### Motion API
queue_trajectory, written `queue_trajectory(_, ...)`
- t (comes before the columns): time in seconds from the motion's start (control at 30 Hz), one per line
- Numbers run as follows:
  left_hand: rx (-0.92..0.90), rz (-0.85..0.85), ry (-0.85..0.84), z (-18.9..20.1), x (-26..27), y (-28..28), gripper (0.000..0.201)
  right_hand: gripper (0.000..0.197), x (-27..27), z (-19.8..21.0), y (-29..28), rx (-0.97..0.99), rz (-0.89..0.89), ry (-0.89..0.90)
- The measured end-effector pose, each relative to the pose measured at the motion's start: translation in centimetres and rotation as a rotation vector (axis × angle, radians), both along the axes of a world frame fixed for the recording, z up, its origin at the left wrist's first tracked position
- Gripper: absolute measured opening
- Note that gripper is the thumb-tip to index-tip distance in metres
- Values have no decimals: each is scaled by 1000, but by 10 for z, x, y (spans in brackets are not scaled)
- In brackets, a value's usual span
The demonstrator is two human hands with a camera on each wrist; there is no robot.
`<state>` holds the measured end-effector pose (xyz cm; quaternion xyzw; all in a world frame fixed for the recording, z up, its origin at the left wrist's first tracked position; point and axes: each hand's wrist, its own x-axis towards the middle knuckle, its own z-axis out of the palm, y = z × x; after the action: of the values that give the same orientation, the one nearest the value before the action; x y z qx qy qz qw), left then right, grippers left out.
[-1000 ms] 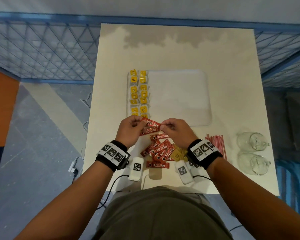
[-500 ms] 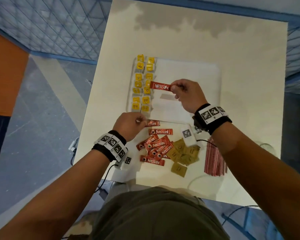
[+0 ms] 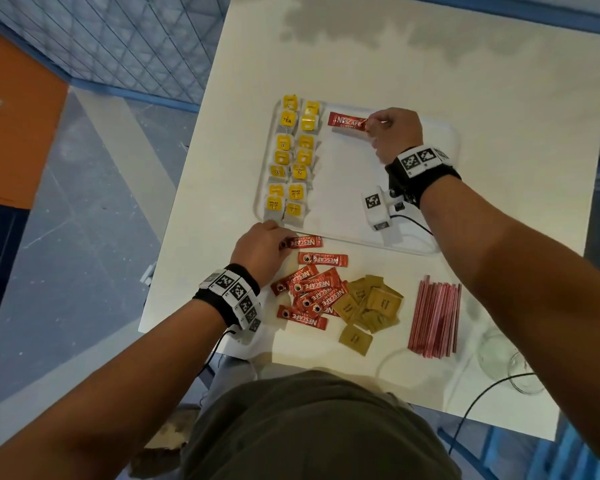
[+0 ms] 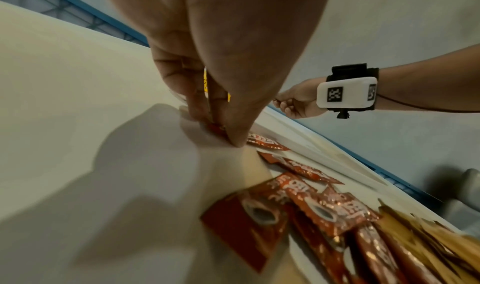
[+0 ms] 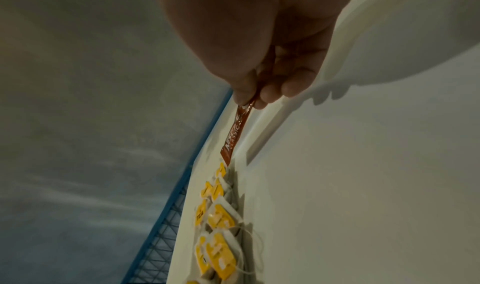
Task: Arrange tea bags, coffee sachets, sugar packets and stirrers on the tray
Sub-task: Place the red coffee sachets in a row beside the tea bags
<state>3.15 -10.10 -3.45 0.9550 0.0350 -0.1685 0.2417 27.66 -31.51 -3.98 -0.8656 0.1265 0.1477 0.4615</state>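
Red Nescafe coffee sachet (image 3: 347, 121) pinched in right hand (image 3: 394, 133) over white plastic tray (image 3: 445, 140); left hand (image 3: 262, 249) pinches another red sachet (image 3: 303, 242) on the table

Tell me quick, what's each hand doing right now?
Left hand: pinching the end of a Nescafe sachet on the table, just below the tray.
Right hand: pinching a Nescafe sachet over the tray, beside the tea bags.

Tray (image 3: 444, 140) sits mid-table (image 3: 499, 81) — tea bags (image 3: 293, 157) in two columns along its left edge. In front of tray, left to right: coffee sachets (image 3: 314, 289), sugar packets (image 3: 371, 306), stirrers (image 3: 435, 315) — all on table.
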Motion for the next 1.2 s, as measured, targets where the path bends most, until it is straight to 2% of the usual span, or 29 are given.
queue_trajectory(0.2,7,22,96,0,6,1,29,17,11,-3,10,-137,40,-52)
queue_trajectory(0.37,30,14,121,-1,8,2,10,18,18,-8,12,-210,97,-51)
queue_trajectory(0.53,-38,73,86,-2,3,1,29,16,23,-14,12,-253,144,-56)
queue_trajectory(0.8,-25,52,104,-3,6,6,26,22,29,-14,16,-307,151,-62)
queue_trajectory(1.1,1,7,58,-3,1,6,10,26,19,-1,19,-285,138,-98)
queue_trajectory(1.2,-14,17,49,-1,0,7,6,20,2,4,25,-229,170,-122)
